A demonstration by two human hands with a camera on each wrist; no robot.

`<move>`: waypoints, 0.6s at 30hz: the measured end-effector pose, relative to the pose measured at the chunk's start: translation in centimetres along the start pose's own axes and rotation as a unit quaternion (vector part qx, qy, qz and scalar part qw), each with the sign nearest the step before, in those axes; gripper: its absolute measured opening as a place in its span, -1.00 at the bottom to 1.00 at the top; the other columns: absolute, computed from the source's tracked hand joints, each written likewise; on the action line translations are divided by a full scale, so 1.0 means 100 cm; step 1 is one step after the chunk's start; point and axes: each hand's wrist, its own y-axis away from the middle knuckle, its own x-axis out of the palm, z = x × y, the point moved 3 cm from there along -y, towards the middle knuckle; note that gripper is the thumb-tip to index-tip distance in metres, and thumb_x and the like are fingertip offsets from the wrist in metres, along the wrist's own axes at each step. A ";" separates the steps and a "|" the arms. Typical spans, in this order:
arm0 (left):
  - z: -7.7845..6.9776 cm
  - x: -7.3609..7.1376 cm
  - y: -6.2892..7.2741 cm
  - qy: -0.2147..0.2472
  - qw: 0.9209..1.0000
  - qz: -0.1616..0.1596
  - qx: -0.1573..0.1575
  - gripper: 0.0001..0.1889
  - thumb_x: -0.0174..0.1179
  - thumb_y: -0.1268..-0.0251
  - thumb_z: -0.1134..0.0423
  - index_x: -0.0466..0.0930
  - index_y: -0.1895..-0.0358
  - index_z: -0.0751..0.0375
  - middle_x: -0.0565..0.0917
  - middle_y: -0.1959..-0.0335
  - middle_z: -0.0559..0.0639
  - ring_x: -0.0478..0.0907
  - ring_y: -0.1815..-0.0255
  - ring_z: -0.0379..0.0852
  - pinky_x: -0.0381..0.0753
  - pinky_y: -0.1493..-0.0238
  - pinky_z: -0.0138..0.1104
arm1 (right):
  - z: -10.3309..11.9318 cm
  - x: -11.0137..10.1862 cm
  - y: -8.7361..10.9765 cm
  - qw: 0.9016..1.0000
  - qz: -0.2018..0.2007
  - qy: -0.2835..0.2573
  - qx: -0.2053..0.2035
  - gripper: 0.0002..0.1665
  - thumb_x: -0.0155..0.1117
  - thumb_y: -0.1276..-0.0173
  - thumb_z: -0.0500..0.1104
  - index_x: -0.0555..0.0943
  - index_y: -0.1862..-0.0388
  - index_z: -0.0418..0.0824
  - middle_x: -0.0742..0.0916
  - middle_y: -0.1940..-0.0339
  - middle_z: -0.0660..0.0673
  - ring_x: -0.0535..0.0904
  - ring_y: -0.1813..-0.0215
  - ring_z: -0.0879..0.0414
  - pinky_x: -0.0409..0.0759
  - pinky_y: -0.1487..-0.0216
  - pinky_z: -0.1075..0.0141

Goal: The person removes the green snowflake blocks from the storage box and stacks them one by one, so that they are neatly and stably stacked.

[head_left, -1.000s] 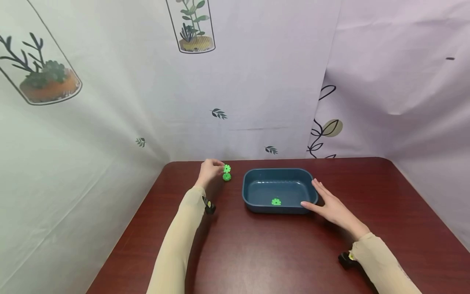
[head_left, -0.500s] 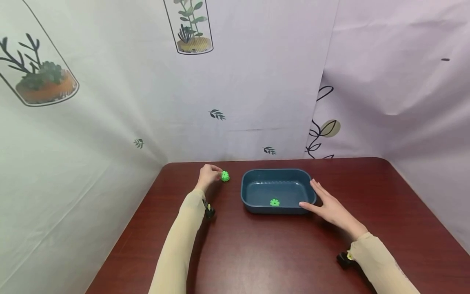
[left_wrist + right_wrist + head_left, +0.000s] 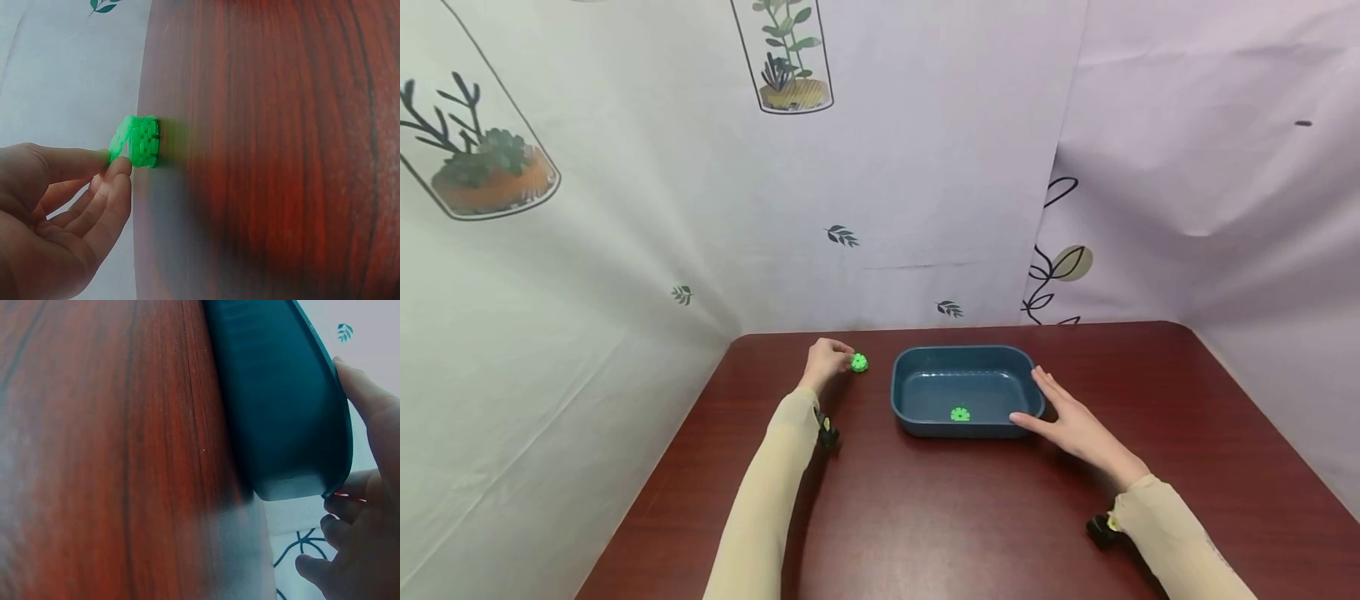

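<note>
My left hand (image 3: pixel 826 362), at the back left of the table, pinches a bright green notched disc (image 3: pixel 119 140) between thumb and finger. That disc leans at a slant against the top of a short stack of green notched discs (image 3: pixel 147 145), which stands on the tabletop. A dark blue rectangular dish (image 3: pixel 962 385) sits to the right of the stack. Inside it, near the front wall, lies another green disc (image 3: pixel 960 414). My right hand (image 3: pixel 1078 425) touches the dish's right end with spread fingers, the thumb (image 3: pixel 362 384) at its rim.
The reddish-brown wooden table (image 3: pixel 895 517) ends at the back against a pale cloth wall (image 3: pixel 910 192) printed with plants. Both forearms reach in from the front in cream sleeves (image 3: pixel 767 492), with a small black device (image 3: pixel 827 431) on the left wrist.
My left hand has lowered its disc from above the stack down onto it. The right hand keeps its place at the dish, and the head view has shifted slightly.
</note>
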 end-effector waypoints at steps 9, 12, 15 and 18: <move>0.003 -0.002 0.000 0.004 1.000 -0.003 0.000 -0.85 0.24 -0.37 0.41 0.74 0.13 0.42 0.75 0.23 0.24 0.72 0.30 0.04 0.70 0.21 -0.20 | 0.002 0.002 0.000 1.000 0.002 0.001 -0.002 0.25 0.30 -0.30 0.38 -0.10 -0.68 -0.14 0.01 -0.65 -0.35 -0.05 -0.58 -0.43 0.09 -0.30 -0.50; 0.003 -0.004 0.001 0.007 1.000 -0.005 -0.001 -0.85 0.25 -0.37 0.40 0.74 0.13 0.41 0.75 0.22 0.23 0.72 0.27 0.03 0.70 0.19 -0.18 | 0.002 0.002 0.001 1.000 0.001 0.002 -0.003 0.25 0.30 -0.30 0.38 -0.10 -0.68 -0.14 0.01 -0.65 -0.35 -0.04 -0.58 -0.43 0.09 -0.30 -0.50; 0.002 -0.005 0.002 0.013 1.000 -0.008 0.000 -0.84 0.25 -0.37 0.39 0.74 0.11 0.41 0.74 0.20 0.23 0.72 0.25 0.04 0.70 0.15 -0.15 | 0.002 0.001 0.001 1.000 -0.001 0.002 -0.002 0.25 0.29 -0.30 0.39 -0.10 -0.69 -0.13 0.01 -0.65 -0.35 -0.05 -0.58 -0.43 0.10 -0.30 -0.50; -0.001 -0.006 0.002 0.020 1.000 -0.009 0.003 -0.83 0.25 -0.39 0.38 0.73 0.09 0.40 0.74 0.17 0.24 0.72 0.24 0.05 0.70 0.13 -0.14 | 0.001 0.001 0.001 1.000 -0.001 0.002 0.000 0.26 0.29 -0.30 0.39 -0.11 -0.69 -0.13 0.01 -0.65 -0.34 -0.06 -0.58 -0.42 0.09 -0.31 -0.50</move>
